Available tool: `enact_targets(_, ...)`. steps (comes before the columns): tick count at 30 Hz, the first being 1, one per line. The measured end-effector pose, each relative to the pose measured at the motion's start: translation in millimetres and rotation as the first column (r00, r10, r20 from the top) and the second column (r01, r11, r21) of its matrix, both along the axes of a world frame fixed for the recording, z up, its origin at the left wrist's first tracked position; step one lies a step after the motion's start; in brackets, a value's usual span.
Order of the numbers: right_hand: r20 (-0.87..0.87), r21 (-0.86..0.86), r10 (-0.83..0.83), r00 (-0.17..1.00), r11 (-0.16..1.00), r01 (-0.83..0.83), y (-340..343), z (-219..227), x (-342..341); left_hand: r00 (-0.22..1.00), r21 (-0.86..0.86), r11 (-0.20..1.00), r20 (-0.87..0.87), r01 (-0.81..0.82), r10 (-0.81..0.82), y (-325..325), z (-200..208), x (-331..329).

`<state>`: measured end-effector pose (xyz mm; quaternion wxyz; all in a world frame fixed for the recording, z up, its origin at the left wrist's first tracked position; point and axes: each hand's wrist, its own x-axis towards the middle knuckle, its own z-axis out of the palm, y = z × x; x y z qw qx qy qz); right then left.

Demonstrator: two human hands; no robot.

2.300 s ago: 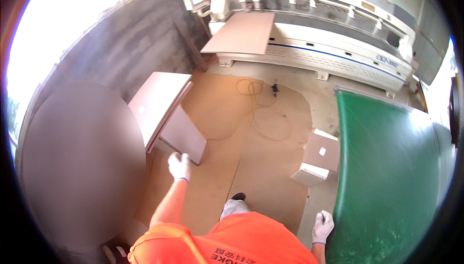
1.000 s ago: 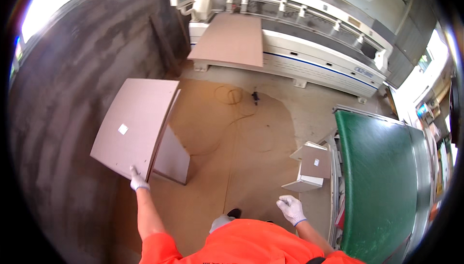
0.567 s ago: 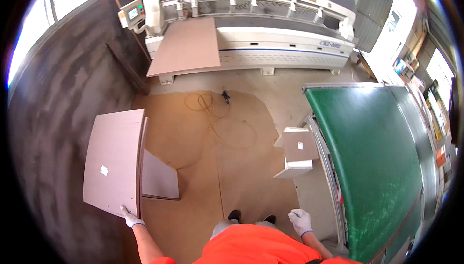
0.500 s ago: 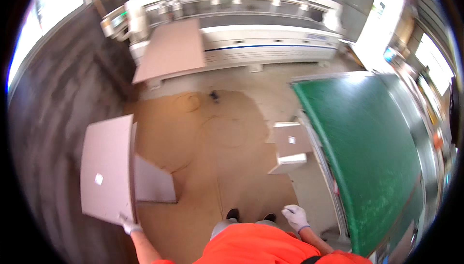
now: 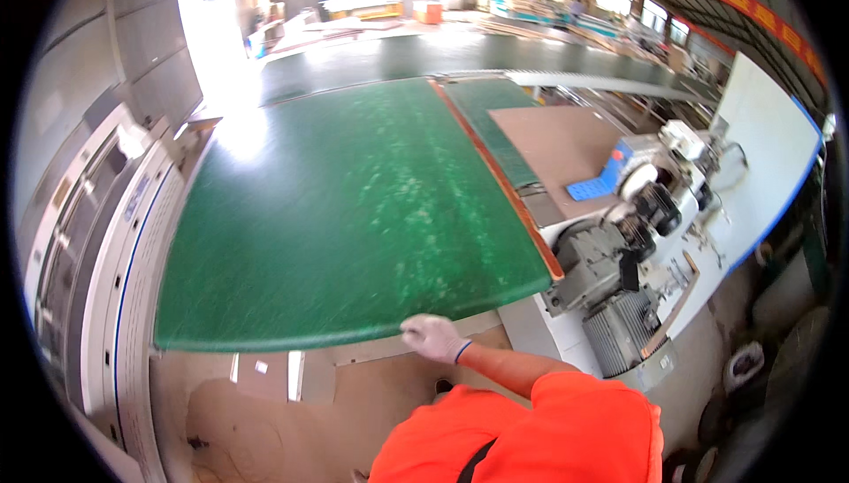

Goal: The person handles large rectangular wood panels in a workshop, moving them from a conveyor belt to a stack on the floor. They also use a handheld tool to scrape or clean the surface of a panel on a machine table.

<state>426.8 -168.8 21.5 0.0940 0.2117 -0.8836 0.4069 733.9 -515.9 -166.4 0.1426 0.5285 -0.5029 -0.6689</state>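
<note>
My right hand (image 5: pixel 432 338), in a white glove, hangs just in front of the near edge of a green belt table (image 5: pixel 318 218). Its fingers are curled in, and nothing shows in them. Whether the hand touches the belt's edge I cannot tell. My left hand is out of view. A flat pinkish-brown panel (image 5: pixel 557 142) lies beyond the orange-red strip (image 5: pixel 500 178) at the belt's right side, next to a machine with grey motors (image 5: pixel 623 328).
A long white machine (image 5: pixel 124 279) stands at the left. Below the belt's near edge, pale-edged board pieces (image 5: pixel 265 375) lie on the floor. A white panel with a blue edge (image 5: pixel 752 156) rises at the right. Farther back runs another dark green table (image 5: pixel 354 63).
The view has swung to the right, bringing the belt in front of me. My left hand, earlier at the lower edge of a pinkish panel, has left the view along with that panel.
</note>
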Motion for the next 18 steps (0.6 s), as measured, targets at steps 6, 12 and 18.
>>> enact_targets(6, -0.184, -0.084, -0.521, 0.833, 0.853, 0.515, 173, 5, -75, 0.954, -0.311, 0.920, -0.105, 0.237, -0.281, -25, 51, -183)
enact_targets(12, -0.274, 0.213, -0.692, 0.668, 0.634, 0.743, 280, 4, -117, 0.880, -0.536, 0.832, -0.317, 0.140, -0.352, 41, 128, -302)
enact_targets(18, -0.194, 0.460, -0.793, 0.577, 0.446, 0.768, 289, -6, -158, 0.729, -0.497, 0.788, -0.376, 0.362, -0.572, 103, 160, -384)
